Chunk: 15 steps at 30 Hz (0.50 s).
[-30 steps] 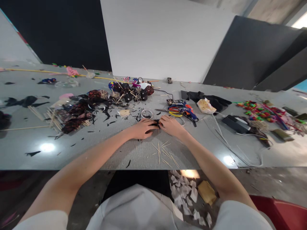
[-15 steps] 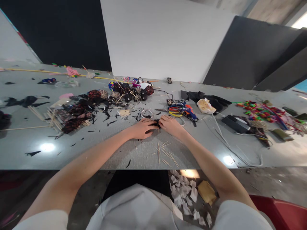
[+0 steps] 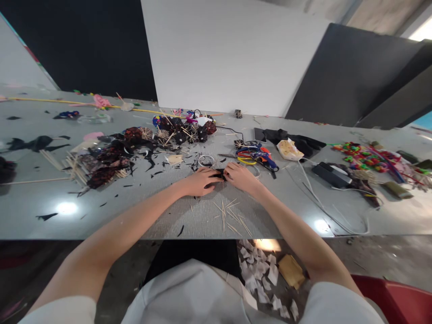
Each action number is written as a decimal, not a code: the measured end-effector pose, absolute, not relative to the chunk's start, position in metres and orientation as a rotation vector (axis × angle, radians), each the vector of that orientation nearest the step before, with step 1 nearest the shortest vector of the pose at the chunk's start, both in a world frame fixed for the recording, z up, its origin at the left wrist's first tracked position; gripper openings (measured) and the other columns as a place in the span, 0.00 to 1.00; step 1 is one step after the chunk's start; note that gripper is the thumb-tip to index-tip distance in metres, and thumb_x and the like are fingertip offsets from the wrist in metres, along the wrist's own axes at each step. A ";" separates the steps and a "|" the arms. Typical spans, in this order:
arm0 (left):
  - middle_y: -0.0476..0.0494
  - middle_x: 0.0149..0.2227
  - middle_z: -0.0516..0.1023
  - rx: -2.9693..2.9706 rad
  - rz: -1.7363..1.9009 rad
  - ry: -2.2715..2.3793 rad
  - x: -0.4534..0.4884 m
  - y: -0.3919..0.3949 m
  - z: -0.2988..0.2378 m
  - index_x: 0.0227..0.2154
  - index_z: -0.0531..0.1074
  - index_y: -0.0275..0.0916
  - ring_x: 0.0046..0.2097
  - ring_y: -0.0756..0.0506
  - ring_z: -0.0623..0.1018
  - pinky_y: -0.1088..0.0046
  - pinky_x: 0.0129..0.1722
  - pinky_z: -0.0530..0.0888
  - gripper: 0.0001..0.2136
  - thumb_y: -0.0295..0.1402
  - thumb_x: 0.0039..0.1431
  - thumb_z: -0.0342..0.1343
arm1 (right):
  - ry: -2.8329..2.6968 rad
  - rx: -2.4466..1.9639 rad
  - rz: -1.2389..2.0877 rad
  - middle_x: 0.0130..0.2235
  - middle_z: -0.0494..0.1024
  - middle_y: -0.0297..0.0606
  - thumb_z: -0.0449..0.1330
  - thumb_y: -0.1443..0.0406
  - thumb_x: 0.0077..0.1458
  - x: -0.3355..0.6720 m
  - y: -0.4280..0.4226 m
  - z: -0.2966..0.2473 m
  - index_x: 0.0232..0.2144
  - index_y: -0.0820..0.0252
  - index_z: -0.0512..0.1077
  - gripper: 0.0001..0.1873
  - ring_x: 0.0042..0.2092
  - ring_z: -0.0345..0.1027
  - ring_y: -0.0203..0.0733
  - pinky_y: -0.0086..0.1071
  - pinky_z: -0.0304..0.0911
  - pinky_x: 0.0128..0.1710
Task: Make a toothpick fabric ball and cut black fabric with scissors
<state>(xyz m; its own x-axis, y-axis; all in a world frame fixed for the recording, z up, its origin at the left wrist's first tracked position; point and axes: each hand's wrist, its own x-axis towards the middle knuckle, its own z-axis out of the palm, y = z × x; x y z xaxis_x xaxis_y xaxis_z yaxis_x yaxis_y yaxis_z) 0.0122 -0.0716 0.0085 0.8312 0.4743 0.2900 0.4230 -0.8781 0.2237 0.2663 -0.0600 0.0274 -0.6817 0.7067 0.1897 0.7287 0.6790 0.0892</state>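
Both hands meet over the middle of the table around a small piece of black material (image 3: 221, 175), perhaps cloth. My left hand (image 3: 201, 181) has its fingers bent onto the left side of the piece. From the other side my right hand (image 3: 240, 175) pinches it between thumb and fingers. A thin stick seems to poke out below it; the fingers hide most of the piece. Several thin wooden sticks (image 3: 223, 216) lie scattered on the table just in front of the hands. Behind them is a ring of white wire (image 3: 206, 160).
Pliers with blue and orange handles (image 3: 266, 158) lie beyond my right hand, near black cloth (image 3: 303, 143). A white cable (image 3: 313, 198) crosses the right side. Dark balls with sticks (image 3: 189, 130), black scraps and stick bundles (image 3: 72, 167) cover the left. White boards (image 3: 222, 54) stand behind.
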 end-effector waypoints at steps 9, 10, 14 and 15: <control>0.42 0.65 0.69 2.860 0.523 0.702 0.013 -0.072 0.008 0.62 0.71 0.48 0.66 0.37 0.67 0.53 0.67 0.60 0.20 0.35 0.69 0.50 | -2.749 -1.194 -0.234 0.45 0.75 0.45 0.53 0.65 0.70 0.265 -0.063 0.031 0.42 0.61 0.74 0.09 0.48 0.68 0.46 0.38 0.64 0.50; 0.42 0.65 0.69 2.860 0.524 0.702 0.013 -0.072 0.008 0.62 0.71 0.48 0.66 0.37 0.67 0.53 0.67 0.60 0.20 0.35 0.70 0.50 | -2.752 -1.197 -0.224 0.45 0.75 0.45 0.53 0.65 0.70 0.265 -0.063 0.031 0.42 0.61 0.74 0.10 0.48 0.68 0.46 0.38 0.64 0.50; 0.41 0.65 0.69 2.858 0.525 0.704 0.013 -0.072 0.009 0.62 0.71 0.48 0.66 0.37 0.67 0.54 0.67 0.61 0.20 0.35 0.70 0.50 | -2.756 -1.190 -0.178 0.45 0.75 0.45 0.54 0.66 0.69 0.266 -0.061 0.030 0.42 0.61 0.74 0.09 0.48 0.68 0.46 0.37 0.64 0.50; 0.41 0.65 0.69 2.859 0.523 0.704 0.013 -0.072 0.009 0.63 0.71 0.48 0.66 0.37 0.67 0.54 0.67 0.61 0.20 0.35 0.70 0.49 | -2.757 -1.186 -0.180 0.45 0.75 0.45 0.55 0.66 0.69 0.267 -0.061 0.030 0.42 0.61 0.74 0.08 0.48 0.68 0.46 0.37 0.64 0.50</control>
<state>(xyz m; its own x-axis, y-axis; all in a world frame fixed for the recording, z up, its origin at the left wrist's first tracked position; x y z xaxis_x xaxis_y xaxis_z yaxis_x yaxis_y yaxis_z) 0.0127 -0.0724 0.0089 0.8291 0.4737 0.2970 0.4210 -0.8785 0.2259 0.2668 -0.0608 0.0299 -0.6810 0.7122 0.1704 0.7283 0.6829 0.0562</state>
